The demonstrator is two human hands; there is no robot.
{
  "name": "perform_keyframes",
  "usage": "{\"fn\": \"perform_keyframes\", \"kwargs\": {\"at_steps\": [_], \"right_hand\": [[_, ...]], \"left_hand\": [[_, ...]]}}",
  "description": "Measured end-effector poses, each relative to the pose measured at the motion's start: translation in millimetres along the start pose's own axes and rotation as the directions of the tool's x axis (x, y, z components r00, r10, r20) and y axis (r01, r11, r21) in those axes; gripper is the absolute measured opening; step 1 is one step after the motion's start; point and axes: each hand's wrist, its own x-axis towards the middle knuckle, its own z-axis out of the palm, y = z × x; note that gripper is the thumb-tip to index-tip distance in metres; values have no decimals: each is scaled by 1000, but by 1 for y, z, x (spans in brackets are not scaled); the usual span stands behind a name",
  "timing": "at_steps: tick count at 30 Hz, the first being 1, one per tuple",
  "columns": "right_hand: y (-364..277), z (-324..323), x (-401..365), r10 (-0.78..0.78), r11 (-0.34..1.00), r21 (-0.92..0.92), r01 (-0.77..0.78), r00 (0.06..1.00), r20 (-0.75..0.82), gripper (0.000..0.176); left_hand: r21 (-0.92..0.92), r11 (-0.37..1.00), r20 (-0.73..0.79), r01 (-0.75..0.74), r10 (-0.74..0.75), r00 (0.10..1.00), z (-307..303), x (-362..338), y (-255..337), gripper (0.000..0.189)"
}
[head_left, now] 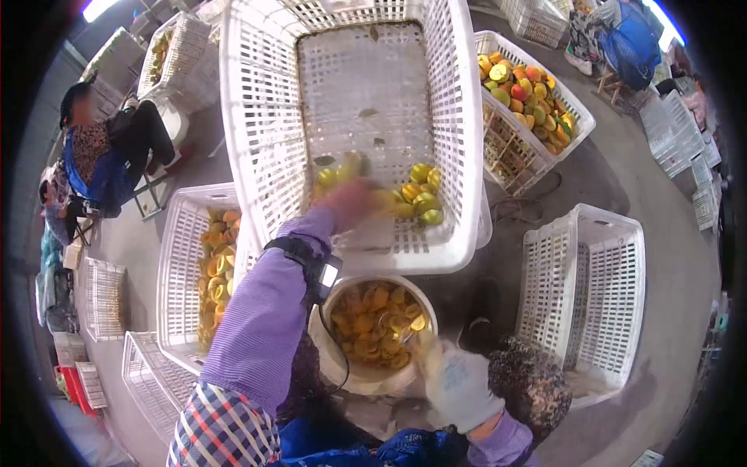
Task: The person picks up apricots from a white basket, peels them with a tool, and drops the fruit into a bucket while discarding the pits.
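Observation:
My left hand (350,204), bare and blurred by motion, reaches into a large white crate (366,261) among green-yellow fruits (426,202) near its front edge. Its fingers are smeared, so any hold on a fruit cannot be made out. Below that crate stands a round white bucket (331,362) with orange-yellow fruit pieces (373,323) inside. At the bucket's right rim is my right hand (459,385) in a white glove, its fingers blurred. What it holds, if anything, is unclear. A dark device with a lit screen (329,275) is strapped to my left wrist.
To the left, a crate (177,272) holds orange fruit pieces. Another full fruit crate (580,117) stands at the upper right. Nested white crates (576,303) are on the right. A seated person (101,156) is at the far left, and a person in blue (630,50) at the upper right.

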Motion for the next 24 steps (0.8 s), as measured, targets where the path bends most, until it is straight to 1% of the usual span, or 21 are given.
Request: {"fn": "perform_keyframes", "kwargs": {"at_steps": [1, 3, 4, 5, 6, 7, 9, 10, 11, 13, 14, 16, 17, 18, 20, 22, 23, 24], "right_hand": [[-7, -14, 10, 127, 983, 129, -132, 991, 45, 32], [-7, -23, 21, 201, 930, 308, -202, 979, 37, 32], [-9, -25, 27, 233, 890, 395, -228, 972, 36, 32], [-12, -27, 33, 218, 878, 446, -176, 975, -46, 29], [-14, -28, 39, 204, 864, 489, -118, 970, -128, 27], [-16, -28, 45, 192, 849, 525, -55, 959, -210, 25], [-19, -19, 53, 184, 873, 485, -50, 955, -232, 23], [-22, -17, 54, 184, 882, 469, -56, 955, -233, 21], [-28, -19, 56, 164, 877, 480, -7, 944, -286, 19], [-34, -10, 58, 159, 889, 458, 0, 938, -309, 19], [-37, -4, 57, 158, 896, 445, 1, 934, -319, 20], [-40, 1, 54, 157, 913, 407, -6, 928, -337, 21], [-40, 5, 54, 152, 913, 407, 1, 928, -341, 21], [-40, 7, 54, 149, 913, 409, 7, 926, -348, 21], [-38, 11, 55, 129, 919, 393, 22, 927, -352, 30], [-37, 13, 54, 113, 930, 366, 23, 931, -347, 38], [-38, 12, 54, 104, 939, 343, 22, 933, -345, 41], [-38, 12, 55, 96, 947, 320, 19, 935, -342, 44]], "left_hand": [[-136, 988, -51, -76, 70, 996, -3, -8, 1, 34], [-396, 896, -184, -202, 138, 973, -19, -25, 32, 32], [-464, 859, -211, -216, 130, 969, -28, -35, 46, 30], [-529, 816, -237, -233, 122, 964, -35, -46, 59, 29], [-553, 810, -219, -197, 87, 972, -41, -58, 73, 28], [-677, 726, -189, -123, -9, 982, -44, -72, 91, 28], [-878, 478, -122, -11, -202, 972, -48, -98, 124, 28], [-868, 497, -125, -5, -208, 970, -46, -111, 137, 30], [-930, 364, -133, -53, -198, 971, -37, -121, 138, 31], [-986, 75, -161, -150, -176, 971, -24, -136, 143, 34], [-982, 31, -189, -187, -189, 964, -15, -144, 148, 34], [-961, -59, -253, -271, -212, 944, -17, -153, 181, 36], [-923, 319, -302, -215, -254, 919, -8, -154, 169, 35], [-901, 377, -324, -213, -261, 909, -9, -156, 175, 35], [-848, 492, -366, -199, -271, 890, -12, -160, 189, 36], [-943, 141, -331, -302, -289, 898, -7, -165, 192, 34], [-939, -43, -314, -341, -293, 903, -5, -164, 191, 33], [-926, -218, -238, -309, -299, 924, -3, -163, 189, 33]]}}
